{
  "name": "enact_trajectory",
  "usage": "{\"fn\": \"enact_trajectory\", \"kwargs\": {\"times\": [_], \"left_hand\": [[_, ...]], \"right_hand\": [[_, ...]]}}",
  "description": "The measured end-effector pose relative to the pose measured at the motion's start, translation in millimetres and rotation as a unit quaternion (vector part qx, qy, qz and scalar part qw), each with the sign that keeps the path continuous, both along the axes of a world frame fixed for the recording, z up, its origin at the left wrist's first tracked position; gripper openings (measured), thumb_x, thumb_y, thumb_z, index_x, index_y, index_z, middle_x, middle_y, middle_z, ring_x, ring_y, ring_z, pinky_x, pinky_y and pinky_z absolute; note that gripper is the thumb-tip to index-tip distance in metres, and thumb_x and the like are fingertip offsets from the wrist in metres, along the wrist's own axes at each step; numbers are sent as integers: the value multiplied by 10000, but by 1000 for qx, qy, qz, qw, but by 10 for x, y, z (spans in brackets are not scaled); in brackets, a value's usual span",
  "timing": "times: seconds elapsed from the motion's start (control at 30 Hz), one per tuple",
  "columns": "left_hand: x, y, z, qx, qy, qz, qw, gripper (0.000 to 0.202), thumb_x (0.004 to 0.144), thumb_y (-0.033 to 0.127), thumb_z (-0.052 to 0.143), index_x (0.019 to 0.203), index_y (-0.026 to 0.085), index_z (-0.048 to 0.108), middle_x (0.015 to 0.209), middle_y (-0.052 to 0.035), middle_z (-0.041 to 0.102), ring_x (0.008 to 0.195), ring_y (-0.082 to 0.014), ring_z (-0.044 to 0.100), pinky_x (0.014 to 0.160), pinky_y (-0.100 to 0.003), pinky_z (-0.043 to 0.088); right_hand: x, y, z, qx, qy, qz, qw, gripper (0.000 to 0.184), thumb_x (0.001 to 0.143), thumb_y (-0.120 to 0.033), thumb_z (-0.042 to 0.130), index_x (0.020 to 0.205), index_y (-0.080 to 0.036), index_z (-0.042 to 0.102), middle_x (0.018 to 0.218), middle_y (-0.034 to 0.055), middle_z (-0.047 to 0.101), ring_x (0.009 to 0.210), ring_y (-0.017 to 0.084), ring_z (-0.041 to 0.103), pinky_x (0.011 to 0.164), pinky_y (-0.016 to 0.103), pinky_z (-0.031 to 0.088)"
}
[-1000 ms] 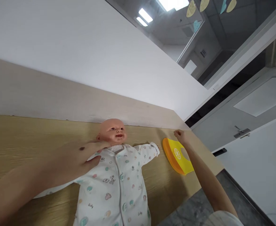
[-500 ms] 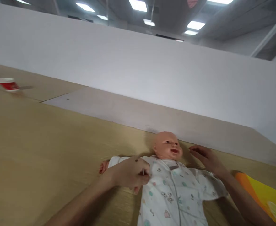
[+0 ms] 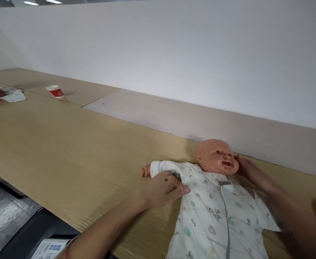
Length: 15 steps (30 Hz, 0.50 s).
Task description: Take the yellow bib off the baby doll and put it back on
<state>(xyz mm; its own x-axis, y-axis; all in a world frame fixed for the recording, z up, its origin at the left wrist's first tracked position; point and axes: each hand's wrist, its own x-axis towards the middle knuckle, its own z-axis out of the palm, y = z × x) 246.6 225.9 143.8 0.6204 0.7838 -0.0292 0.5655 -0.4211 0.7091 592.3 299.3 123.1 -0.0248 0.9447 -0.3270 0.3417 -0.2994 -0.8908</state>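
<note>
Left hand [image 3: 161, 190] over table [image 3: 93, 144], wall [image 3: 174, 54] beyond

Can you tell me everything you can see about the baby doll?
The doll lies face up on the wooden-looking table. Its bald, plastic-looking head tips toward the person's right, mouth open. Its white outfit has little coloured prints and a line down the front. One arm stretches out, fingers showing. The left hand is at its upper arm; the right hand is by its cheek. Its feet are out of view.
</note>
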Motion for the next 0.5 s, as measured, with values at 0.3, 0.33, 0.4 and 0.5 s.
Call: {"fn": "enact_trajectory", "kwargs": {"times": [0.3, 0.33, 0.4, 0.5], "left_hand": [[272, -100, -276, 9, 39, 48, 998, 634, 897, 694, 262, 972, 191, 639, 1040, -119, 661, 1073, -262, 593, 963, -385, 466], [288, -118, -270, -14, 29, 65, 997, 635, 876, 718, 301, 1047, 197, 623, 1113, -123, 650, 1116, -271, 580, 983, -393, 461], [317, -141, -258, -60, 2, 103, 993, 662, 821, 750, 406, 1154, 204, 580, 1231, -135, 613, 1196, -297, 542, 1023, -415, 442], [357, -150, -249, -112, -9, 146, 983, 686, 750, 752, 516, 1137, 187, 568, 1284, -151, 583, 1239, -329, 508, 1036, -435, 432]], "right_hand": [[-203, -145, -49, -55, 121, 42, 990, 806, 831, -808, 240, 1291, -217, 538, 1251, 158, 642, 1129, 300, 638, 952, 436, 542], [-220, -158, -48, -52, 137, 44, 988, 795, 839, -798, 256, 1321, -221, 512, 1264, 152, 636, 1137, 294, 634, 958, 429, 536], [-257, -172, -46, -43, 162, 43, 985, 777, 848, -786, 269, 1375, -247, 457, 1278, 134, 630, 1149, 283, 628, 950, 419, 536], [-311, -176, -65, -37, 186, 42, 981, 774, 856, -784, 247, 1400, -263, 430, 1260, 120, 639, 1138, 277, 632, 921, 419, 543]]}}
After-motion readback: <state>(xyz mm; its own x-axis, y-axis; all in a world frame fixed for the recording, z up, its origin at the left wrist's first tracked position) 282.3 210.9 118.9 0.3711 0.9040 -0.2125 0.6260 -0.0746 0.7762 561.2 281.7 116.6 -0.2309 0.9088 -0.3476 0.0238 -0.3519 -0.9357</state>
